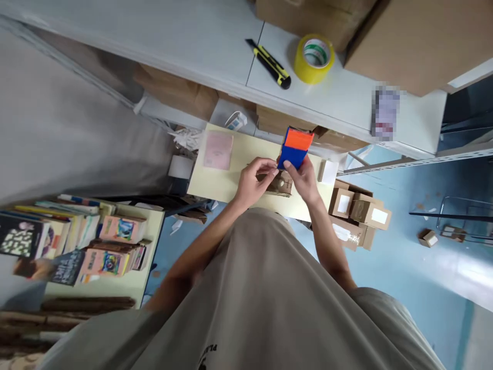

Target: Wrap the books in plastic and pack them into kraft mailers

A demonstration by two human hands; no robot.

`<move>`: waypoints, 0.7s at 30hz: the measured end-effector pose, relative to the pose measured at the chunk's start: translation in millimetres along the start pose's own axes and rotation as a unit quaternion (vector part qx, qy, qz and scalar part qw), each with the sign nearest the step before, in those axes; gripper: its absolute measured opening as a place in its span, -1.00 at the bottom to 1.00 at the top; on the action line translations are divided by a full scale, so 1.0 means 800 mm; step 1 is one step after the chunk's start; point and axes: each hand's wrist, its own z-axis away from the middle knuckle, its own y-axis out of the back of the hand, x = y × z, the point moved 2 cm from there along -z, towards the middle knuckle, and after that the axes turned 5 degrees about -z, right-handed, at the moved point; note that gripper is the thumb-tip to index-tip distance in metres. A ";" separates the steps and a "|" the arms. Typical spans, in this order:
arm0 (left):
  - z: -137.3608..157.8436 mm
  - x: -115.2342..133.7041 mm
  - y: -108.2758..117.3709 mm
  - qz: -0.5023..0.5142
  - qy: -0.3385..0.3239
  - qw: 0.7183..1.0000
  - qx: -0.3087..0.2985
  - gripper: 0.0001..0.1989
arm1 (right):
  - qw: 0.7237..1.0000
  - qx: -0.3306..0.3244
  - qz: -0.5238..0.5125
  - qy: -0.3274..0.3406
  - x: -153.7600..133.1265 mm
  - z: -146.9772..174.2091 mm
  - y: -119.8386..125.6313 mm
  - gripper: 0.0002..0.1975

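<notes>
My right hand (302, 177) grips a small flat blue-and-orange pad (295, 149), thumb across its blue front. The pad's orange upper part ends in a dark, toothed-looking edge that may be a binding. At its lower left corner, the thumb and fingertips of my left hand (256, 180) come together in a pinch; anything finer between them is too small to see. Below both hands, a small brown cardboard box (284, 188) rests on the pale yellow table (231, 181), partly hidden by them. A pinkish flat sheet or booklet (218, 150) lies to the left.
On the grey shelf (215, 49) above are a yellow-black box cutter (271, 66), a yellow tape roll (314, 59) and large cartons (419, 46). Books (111, 231) stand at lower left. Small cardboard boxes (358, 210) are piled at right. A white box (327, 171) sits near the table's right end.
</notes>
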 end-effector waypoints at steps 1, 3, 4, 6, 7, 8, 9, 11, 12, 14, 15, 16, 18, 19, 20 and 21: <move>0.011 -0.004 0.005 0.003 0.007 1.000 0.008 -0.54 | 0.999 -0.010 -0.031 -0.018 0.002 0.015 -0.019 -0.28; 0.029 -0.009 0.017 0.001 0.016 1.000 0.021 -0.50 | 0.997 -0.017 -0.057 -0.046 0.004 0.035 -0.047 -0.26; 0.035 -0.011 0.025 -0.001 0.019 1.000 0.022 -0.50 | 0.996 -0.020 -0.058 -0.057 0.004 0.040 -0.057 -0.24; 0.044 -0.014 0.040 -0.004 0.023 1.000 0.015 -0.52 | 0.995 -0.029 -0.054 -0.075 0.003 0.046 -0.071 -0.20; 0.047 -0.015 0.047 -0.005 0.023 1.000 0.009 -0.54 | 0.995 -0.036 -0.052 -0.081 0.003 0.048 -0.077 -0.19; 0.050 -0.015 0.054 -0.006 0.023 1.000 0.002 -0.56 | 0.994 -0.042 -0.050 -0.085 0.003 0.050 -0.082 -0.19; 0.052 -0.016 0.060 -0.008 0.022 1.000 -0.004 -0.58 | 0.994 -0.047 -0.048 -0.087 0.002 0.053 -0.087 -0.20; 0.056 -0.017 0.071 -0.014 0.015 1.000 -0.016 -0.60 | 0.994 -0.053 -0.033 -0.085 0.000 0.059 -0.095 -0.20; 0.058 -0.018 0.076 -0.020 0.011 0.999 -0.024 -0.60 | 0.995 -0.053 -0.018 -0.086 -0.001 0.061 -0.099 -0.19; 0.059 -0.021 0.086 -0.034 0.010 0.998 -0.044 -0.62 | 0.994 -0.056 0.027 -0.091 -0.004 0.065 -0.103 -0.17; 0.059 -0.023 0.091 -0.040 0.011 0.998 -0.053 -0.62 | 0.992 -0.060 0.055 -0.095 -0.006 0.066 -0.105 -0.17; 0.058 -0.025 0.098 -0.043 0.012 0.997 -0.056 -0.63 | 0.989 -0.067 0.084 -0.098 -0.008 0.067 -0.105 -0.16; 0.053 -0.028 0.114 -0.042 0.014 0.998 -0.041 -0.58 | 0.981 -0.085 0.143 -0.099 -0.011 0.067 -0.104 -0.15; 0.048 -0.028 0.123 -0.043 0.013 0.999 -0.026 -0.53 | 0.976 -0.093 0.173 -0.097 -0.013 0.067 -0.102 -0.15; 0.043 -0.028 0.132 -0.049 0.010 0.999 -0.012 -0.47 | 0.970 -0.100 0.201 -0.096 -0.015 0.068 -0.101 -0.15; 0.038 -0.028 0.142 -0.061 0.004 0.998 -0.002 -0.41 | 0.964 -0.107 0.226 -0.094 -0.017 0.069 -0.101 -0.16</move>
